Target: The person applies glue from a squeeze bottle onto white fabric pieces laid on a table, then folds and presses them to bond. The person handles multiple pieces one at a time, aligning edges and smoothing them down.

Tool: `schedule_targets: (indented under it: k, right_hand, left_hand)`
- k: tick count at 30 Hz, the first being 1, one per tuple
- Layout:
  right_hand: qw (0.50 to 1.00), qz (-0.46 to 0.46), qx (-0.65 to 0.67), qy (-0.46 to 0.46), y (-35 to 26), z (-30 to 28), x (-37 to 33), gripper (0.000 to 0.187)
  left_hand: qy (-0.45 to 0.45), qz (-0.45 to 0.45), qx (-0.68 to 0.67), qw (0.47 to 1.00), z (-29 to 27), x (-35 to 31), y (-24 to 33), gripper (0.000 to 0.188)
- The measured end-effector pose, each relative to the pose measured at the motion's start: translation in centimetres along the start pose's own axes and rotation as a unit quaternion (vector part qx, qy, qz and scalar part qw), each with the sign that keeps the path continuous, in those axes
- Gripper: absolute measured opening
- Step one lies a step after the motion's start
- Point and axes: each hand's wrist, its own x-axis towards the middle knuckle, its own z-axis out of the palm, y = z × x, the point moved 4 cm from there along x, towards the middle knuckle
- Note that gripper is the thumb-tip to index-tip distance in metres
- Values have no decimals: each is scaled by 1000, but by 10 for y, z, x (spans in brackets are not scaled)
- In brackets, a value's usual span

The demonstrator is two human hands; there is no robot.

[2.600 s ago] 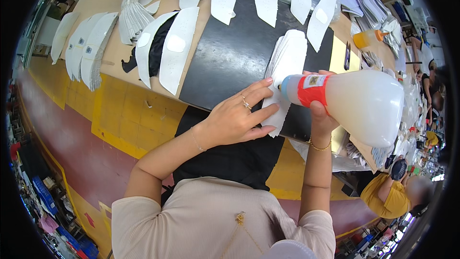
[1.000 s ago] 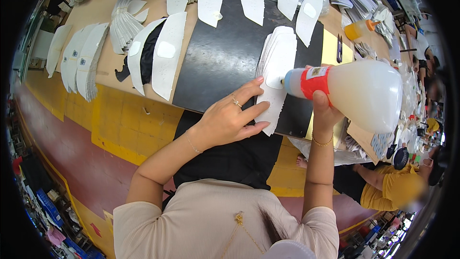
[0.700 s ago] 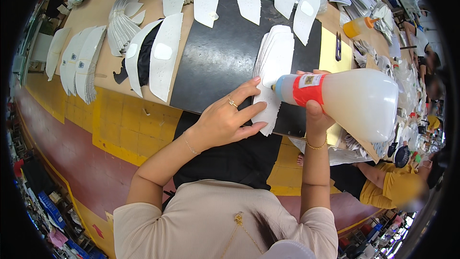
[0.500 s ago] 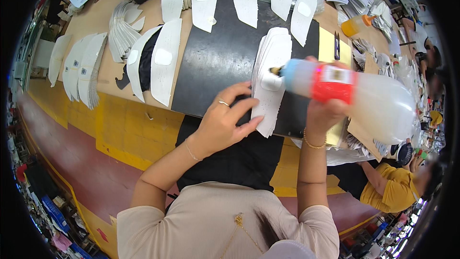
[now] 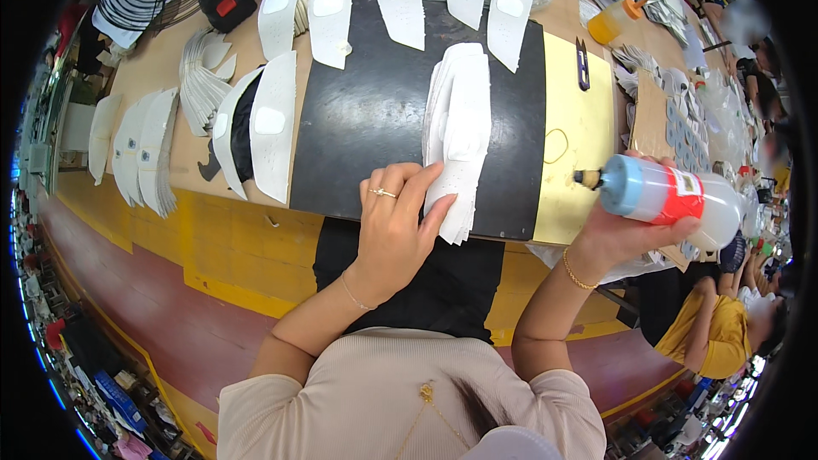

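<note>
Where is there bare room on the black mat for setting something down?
Widest bare patch: the black mat left of the white stack, beyond the left hand. A narrower strip lies between stack and yellow sheet. The mat's far edge is crowded with white pieces.

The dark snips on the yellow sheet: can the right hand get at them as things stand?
Probably not just yet: the right hand is wrapped around the bottle, which would likely need setting down first. The snips themselves lie in the open on the yellow sheet, with nothing seen on top.
</note>
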Motion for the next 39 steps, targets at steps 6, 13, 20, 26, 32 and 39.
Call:
schedule_targets:
  k: [6, 13, 20, 26, 32, 39]
  right_hand:
    - [997, 59, 21, -37, 10, 0, -8, 73]
    - [997, 65, 38, -32, -3, -16, -6, 72]
    - [999, 46, 19, 9, -19, -23, -7, 71]
    - [996, 72, 19, -56, -18, -24, -5, 77]
    - [980, 63, -90, -165, 24, -3, 5, 75]
    - [901, -52, -182, -391, 49, 109, -5, 33]
  left_hand:
    - [-109, -176, -253, 945, 2, 15, -12, 33]
    - [-207, -223, -486, 819, -4, 108, 11, 49]
    - [-193, -21, -471, 860, 77, 225, 61, 54]
    - [-347, -183, -276, 877, 131, 213, 8, 49]
    - [-188, 24, -98, 977, 7, 142, 1, 34]
    - [-197, 229, 6, 953, -11, 15, -20, 60]
